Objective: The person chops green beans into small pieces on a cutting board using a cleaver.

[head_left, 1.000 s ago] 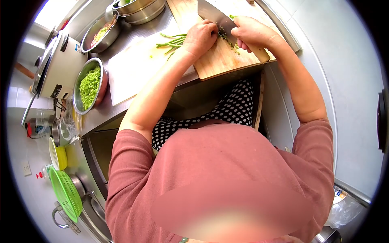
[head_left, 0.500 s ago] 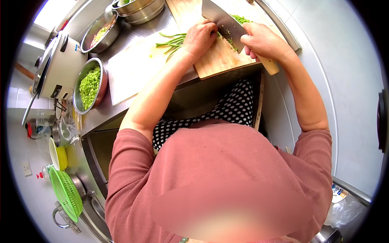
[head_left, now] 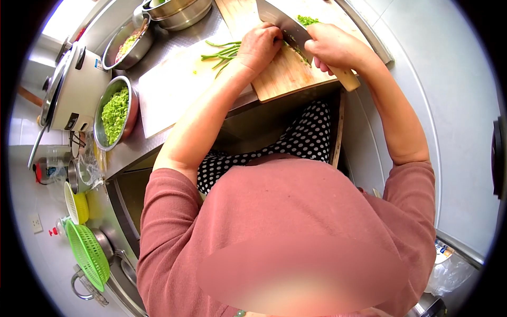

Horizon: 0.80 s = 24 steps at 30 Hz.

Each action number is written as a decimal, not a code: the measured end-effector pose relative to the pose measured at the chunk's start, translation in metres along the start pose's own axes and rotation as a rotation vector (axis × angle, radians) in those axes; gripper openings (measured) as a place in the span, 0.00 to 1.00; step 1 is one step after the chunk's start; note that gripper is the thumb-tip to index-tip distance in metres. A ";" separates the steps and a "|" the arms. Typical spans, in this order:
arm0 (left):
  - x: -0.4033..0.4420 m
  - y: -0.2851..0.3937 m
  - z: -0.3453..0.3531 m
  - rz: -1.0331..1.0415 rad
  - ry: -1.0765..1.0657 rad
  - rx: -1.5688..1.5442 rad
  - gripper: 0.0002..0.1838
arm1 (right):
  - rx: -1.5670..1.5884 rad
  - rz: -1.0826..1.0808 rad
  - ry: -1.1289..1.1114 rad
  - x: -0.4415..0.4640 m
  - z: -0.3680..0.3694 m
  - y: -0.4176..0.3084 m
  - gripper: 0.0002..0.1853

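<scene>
My left hand (head_left: 260,46) is closed around a bunch of long green beans (head_left: 224,54), whose ends stick out to its left over a white board (head_left: 169,90). Beside its fingers stands the broad blade of a cleaver (head_left: 282,21). My right hand (head_left: 335,48) grips the cleaver, and the wooden handle's end shows below the fist. Under both hands lies a wooden cutting board (head_left: 285,79). Small chopped green bits (head_left: 307,20) form a pile behind the blade, and a few more lie along the blade near my right fingers.
Left of the boards are a steel bowl of chopped greens (head_left: 115,115), another bowl with pinkish and green food (head_left: 127,46) and stacked steel pots (head_left: 182,15). A white cooker (head_left: 84,90) stands at the far left. Yellow (head_left: 77,203) and green baskets (head_left: 88,256) are at lower left.
My right hand and the cleaver moved right and down, then back a little to the left and up. My left hand stays nearly in place on the beans.
</scene>
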<state>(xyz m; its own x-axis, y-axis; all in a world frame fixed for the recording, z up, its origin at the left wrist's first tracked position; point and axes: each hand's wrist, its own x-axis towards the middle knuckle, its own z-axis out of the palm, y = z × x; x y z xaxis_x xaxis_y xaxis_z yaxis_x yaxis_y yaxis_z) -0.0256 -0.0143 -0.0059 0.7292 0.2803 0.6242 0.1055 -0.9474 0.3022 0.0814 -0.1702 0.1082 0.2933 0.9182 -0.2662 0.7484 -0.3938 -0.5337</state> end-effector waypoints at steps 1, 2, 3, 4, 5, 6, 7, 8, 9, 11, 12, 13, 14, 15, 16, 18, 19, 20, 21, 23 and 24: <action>-0.001 -0.001 0.001 -0.002 0.000 0.005 0.05 | 0.017 -0.006 -0.010 0.006 0.001 0.000 0.07; -0.001 -0.001 0.002 -0.003 -0.001 0.011 0.05 | 0.035 -0.010 -0.019 0.011 0.002 0.000 0.07; -0.001 -0.001 0.003 -0.003 0.000 0.017 0.06 | 0.030 -0.007 -0.050 0.016 0.001 -0.002 0.08; -0.001 -0.001 0.003 0.006 0.006 0.013 0.06 | 0.033 -0.004 -0.044 0.018 0.001 -0.001 0.08; -0.002 -0.001 0.003 0.015 0.013 0.010 0.06 | 0.035 -0.004 -0.038 0.020 0.002 -0.001 0.08; -0.002 0.000 0.001 0.024 0.021 0.009 0.06 | 0.037 -0.005 -0.032 0.020 0.003 -0.002 0.09; -0.002 0.001 0.000 0.001 0.036 -0.008 0.06 | 0.078 0.003 -0.016 0.020 0.002 -0.002 0.09; -0.003 0.003 -0.001 -0.022 0.049 -0.027 0.06 | 0.120 0.013 -0.001 0.017 0.002 -0.001 0.09; -0.003 0.005 -0.001 -0.045 0.062 -0.047 0.06 | 0.161 0.023 0.014 0.015 0.002 0.000 0.09; -0.004 0.005 -0.002 -0.048 0.049 -0.047 0.07 | 0.179 0.038 -0.001 0.014 0.000 0.001 0.09; -0.004 0.004 -0.002 -0.047 0.043 -0.046 0.07 | 0.188 0.044 -0.006 0.012 -0.001 0.002 0.09; -0.004 0.004 -0.002 -0.038 0.035 -0.043 0.07 | 0.191 0.050 -0.013 0.011 -0.001 0.002 0.09; -0.004 0.003 -0.001 -0.029 0.028 -0.039 0.07 | 0.194 0.054 -0.021 0.008 -0.001 0.003 0.09; -0.004 0.003 -0.002 -0.021 0.021 -0.034 0.07 | 0.196 0.057 -0.029 0.007 -0.001 0.004 0.09; -0.004 0.003 -0.003 -0.006 0.030 -0.023 0.07 | 0.197 0.055 -0.019 0.006 -0.001 0.005 0.09; -0.004 0.004 -0.003 0.022 0.046 -0.008 0.06 | 0.199 0.055 -0.002 0.003 0.001 0.008 0.08; -0.004 0.004 -0.002 0.031 0.050 0.001 0.06 | 0.212 0.055 0.011 0.001 0.001 0.008 0.08; -0.004 0.004 -0.002 0.042 0.055 0.010 0.06 | 0.225 0.054 0.025 -0.001 0.002 0.009 0.08; -0.004 0.004 -0.001 0.052 0.061 0.020 0.06 | 0.238 0.053 0.039 -0.004 0.003 0.009 0.08; -0.003 0.002 -0.001 0.032 0.035 0.007 0.06 | 0.249 0.024 0.083 -0.014 0.005 0.006 0.08; -0.003 0.002 -0.002 0.020 0.023 0.001 0.07 | 0.253 0.009 0.104 -0.018 0.006 0.005 0.08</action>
<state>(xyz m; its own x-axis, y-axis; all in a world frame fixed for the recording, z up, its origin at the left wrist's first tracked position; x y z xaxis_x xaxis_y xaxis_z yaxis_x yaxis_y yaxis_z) -0.0289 -0.0172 -0.0062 0.7156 0.2647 0.6464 0.0916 -0.9530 0.2889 0.0763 -0.1886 0.1052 0.3685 0.9090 -0.1948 0.5765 -0.3879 -0.7191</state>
